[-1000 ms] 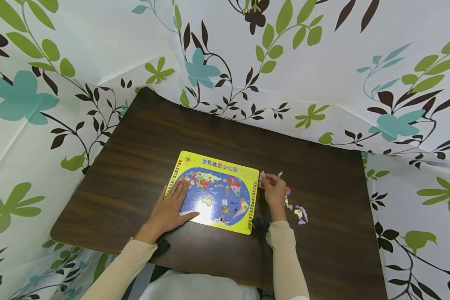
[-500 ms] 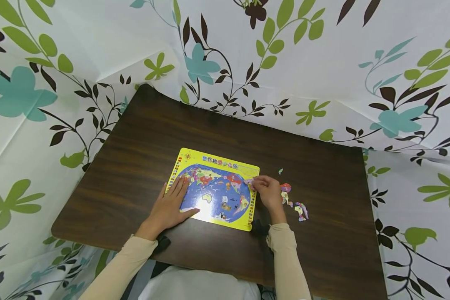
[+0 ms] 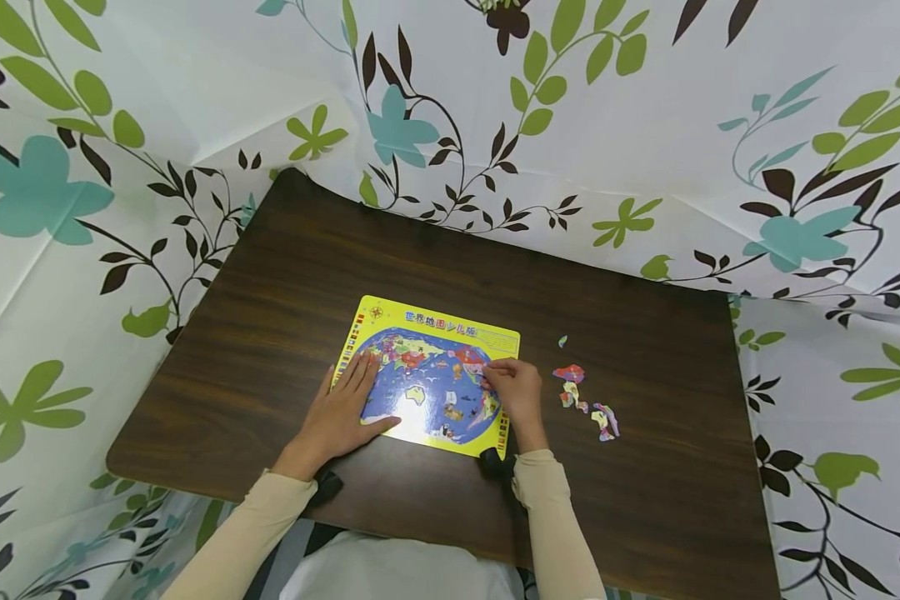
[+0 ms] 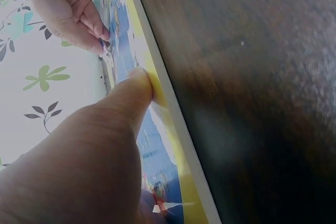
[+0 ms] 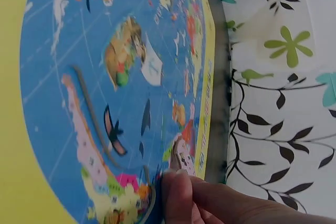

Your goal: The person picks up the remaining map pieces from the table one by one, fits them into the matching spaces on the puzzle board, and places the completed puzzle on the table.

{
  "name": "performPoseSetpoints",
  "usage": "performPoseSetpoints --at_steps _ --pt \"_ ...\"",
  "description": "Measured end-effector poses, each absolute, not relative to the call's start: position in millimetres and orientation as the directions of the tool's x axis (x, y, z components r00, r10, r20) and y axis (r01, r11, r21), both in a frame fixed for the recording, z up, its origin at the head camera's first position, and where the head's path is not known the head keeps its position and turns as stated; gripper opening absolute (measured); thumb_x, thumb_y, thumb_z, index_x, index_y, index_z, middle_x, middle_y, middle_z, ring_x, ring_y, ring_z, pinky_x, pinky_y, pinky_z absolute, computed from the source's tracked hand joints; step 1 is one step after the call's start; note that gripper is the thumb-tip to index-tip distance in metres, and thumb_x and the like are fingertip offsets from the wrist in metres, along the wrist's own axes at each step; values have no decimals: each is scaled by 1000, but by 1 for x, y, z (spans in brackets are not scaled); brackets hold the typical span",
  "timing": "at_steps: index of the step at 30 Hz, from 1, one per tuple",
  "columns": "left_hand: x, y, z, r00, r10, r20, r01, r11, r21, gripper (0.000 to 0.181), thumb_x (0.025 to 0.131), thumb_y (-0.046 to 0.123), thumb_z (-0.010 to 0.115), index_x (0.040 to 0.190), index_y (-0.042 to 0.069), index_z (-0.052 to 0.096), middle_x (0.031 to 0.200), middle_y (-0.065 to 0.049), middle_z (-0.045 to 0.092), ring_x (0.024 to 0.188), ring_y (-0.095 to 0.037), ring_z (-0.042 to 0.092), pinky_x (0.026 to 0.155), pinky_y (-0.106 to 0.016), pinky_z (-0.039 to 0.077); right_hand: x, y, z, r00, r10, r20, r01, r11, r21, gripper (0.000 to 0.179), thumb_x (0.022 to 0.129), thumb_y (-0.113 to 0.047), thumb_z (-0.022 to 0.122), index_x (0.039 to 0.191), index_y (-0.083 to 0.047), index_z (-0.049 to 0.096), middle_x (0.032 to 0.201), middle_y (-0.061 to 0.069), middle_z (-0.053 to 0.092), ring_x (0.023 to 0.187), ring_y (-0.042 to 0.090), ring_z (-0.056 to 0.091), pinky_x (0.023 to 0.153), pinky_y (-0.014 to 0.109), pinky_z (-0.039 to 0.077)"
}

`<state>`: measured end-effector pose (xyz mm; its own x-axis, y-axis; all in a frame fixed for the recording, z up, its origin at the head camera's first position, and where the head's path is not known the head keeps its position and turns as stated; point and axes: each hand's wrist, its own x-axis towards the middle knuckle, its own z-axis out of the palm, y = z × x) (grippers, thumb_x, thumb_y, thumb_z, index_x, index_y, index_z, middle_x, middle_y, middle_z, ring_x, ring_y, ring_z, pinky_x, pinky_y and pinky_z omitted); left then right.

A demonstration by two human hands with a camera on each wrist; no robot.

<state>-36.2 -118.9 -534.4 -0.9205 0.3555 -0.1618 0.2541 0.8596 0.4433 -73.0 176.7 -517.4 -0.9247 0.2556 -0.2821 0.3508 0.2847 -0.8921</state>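
Observation:
A yellow-bordered world map puzzle board lies on the table. My left hand rests spread on its left side, and in the left wrist view the thumb presses near the board's front edge. Over the upper right of the map, my right hand pinches a pink puzzle piece between thumb and fingertips. That piece is tilted up close to the map, partly covered by the fingers. Below it in the head view, the South America part shows pink and yellow pieces in the board.
Several loose puzzle pieces lie right of the board: a red one, a yellow one, a purple-edged one and a small green one. A patterned curtain hangs along the far edge of the dark wooden table.
My right hand has carried the pink puzzle piece leftward from beside the board to over the map's upper right. The left hand has stayed in place on the board.

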Motion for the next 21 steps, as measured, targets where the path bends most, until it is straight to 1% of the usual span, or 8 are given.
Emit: performPoseSetpoints --at_steps 5,11,14,18,21 --pt "-36 -119 -535 -923 352 -158 251 859 446 105 90 63 66 164 2 21 171 -17 16 159 -33 10 126 -61 3 -73 171 -517 -927 277 -253 343 352 -871 17 95 -8 76 101 8 75 87 18 75 67 18 73 60 25 61" --pt "-36 -119 -535 -924 349 -158 250 861 442 106 90 62 67 164 2 21 171 -16 16 159 -33 10 126 -60 3 -71 170 -521 -938 292 -188 315 483 -817 18 94 -13 77 99 4 77 85 14 73 67 17 68 58 26 59" --pt "-36 -118 -534 -924 348 -157 249 860 445 105 90 61 68 164 3 22 171 -16 16 159 -33 10 126 -60 3 -70 170 -521 -953 266 -147 274 543 -794 20 93 -13 78 106 1 77 87 12 72 69 18 65 58 27 55" --pt "-36 -118 -535 -924 349 -155 251 861 442 104 90 60 68 163 2 23 171 -16 18 159 -33 11 126 -60 4 -68 171 -519 -974 196 -115 214 618 -757 31 92 -12 79 121 -3 75 93 12 69 71 20 62 56 30 50" --pt "-36 -118 -537 -924 348 -158 252 865 434 104 91 61 68 164 3 22 171 -16 17 159 -33 10 126 -60 4 -67 171 -519 -985 145 -93 167 672 -721 30 93 -14 79 121 -3 76 96 12 67 76 21 62 59 32 52"
